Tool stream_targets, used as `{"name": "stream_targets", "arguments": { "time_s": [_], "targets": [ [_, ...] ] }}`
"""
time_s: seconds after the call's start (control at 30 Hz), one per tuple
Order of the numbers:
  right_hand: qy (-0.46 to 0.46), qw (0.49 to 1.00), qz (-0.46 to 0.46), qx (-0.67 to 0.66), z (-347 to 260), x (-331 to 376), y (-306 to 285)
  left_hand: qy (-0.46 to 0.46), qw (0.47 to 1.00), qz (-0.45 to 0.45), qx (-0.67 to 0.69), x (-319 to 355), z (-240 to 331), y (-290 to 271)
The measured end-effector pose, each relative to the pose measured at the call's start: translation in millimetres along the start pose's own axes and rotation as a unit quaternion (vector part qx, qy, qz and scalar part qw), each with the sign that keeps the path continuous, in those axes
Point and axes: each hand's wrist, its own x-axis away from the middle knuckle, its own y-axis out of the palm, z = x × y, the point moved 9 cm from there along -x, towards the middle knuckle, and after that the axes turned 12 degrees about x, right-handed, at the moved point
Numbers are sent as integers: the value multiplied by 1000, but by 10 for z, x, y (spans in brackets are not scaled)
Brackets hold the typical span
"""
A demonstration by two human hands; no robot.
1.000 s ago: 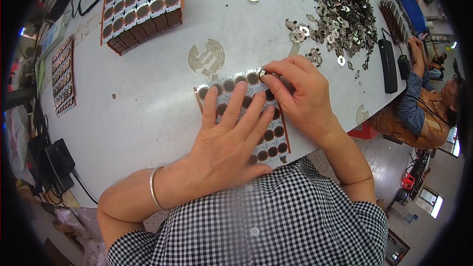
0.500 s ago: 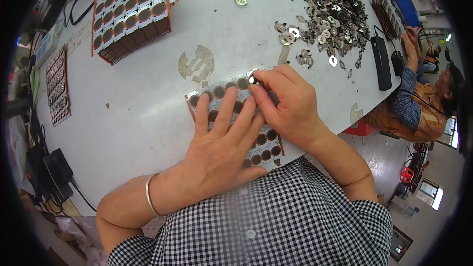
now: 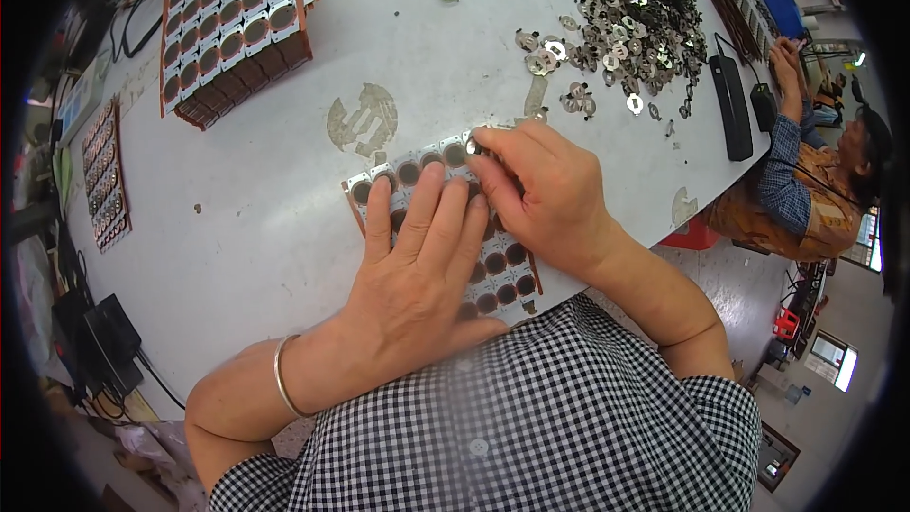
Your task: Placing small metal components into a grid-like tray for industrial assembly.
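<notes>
A circuit board panel [image 3: 408,173] with rows of dark round spots and reddish-brown side edges lies on the table in front of me. My left hand [image 3: 403,275] rests flat across it, fingers stretched out and covering much of its middle. At the panel's far right corner, my right hand [image 3: 555,194] pinches a small shiny metal battery clip [image 3: 473,146] between thumb and forefinger. The clip sits over the last spot of the far row; whether it touches the board is hard to tell. My right hand hides the panel's right side.
A tall stack of similar panels [image 3: 230,43] stands at the far left. Nearer the left edge lies a panel bearing metal clips [image 3: 106,180]. Loose clips form a pile [image 3: 635,19] at the far right, beside a black bar-shaped device [image 3: 730,109]. A co-worker [image 3: 806,180] sits at right.
The whole view has shifted slightly, with table things appearing farther left. My left fingers have drawn a little closer together. My right hand still pinches the clip at the same corner.
</notes>
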Motion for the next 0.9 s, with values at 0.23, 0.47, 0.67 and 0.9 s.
{"name": "stream_targets", "arguments": {
  "time_s": [0.23, 0.47, 0.67, 0.9],
  "targets": [
    [34, 997, -64, 6, 42, 6, -38, 7, 1000, 0, -3, -7, 17, -21],
    [134, 989, -63, 31, 790, 187, -470, 11, 999, -29, -14, -24, 14, -18],
    [115, 991, -65, 36, 692, 91, -434, 10, 999, -29, -17, -26, 5, -18],
    [23, 996, -62, 61, 530, -82, -196, 11, 1000, -26, -10, -27, 9, -19]
  ]
}}
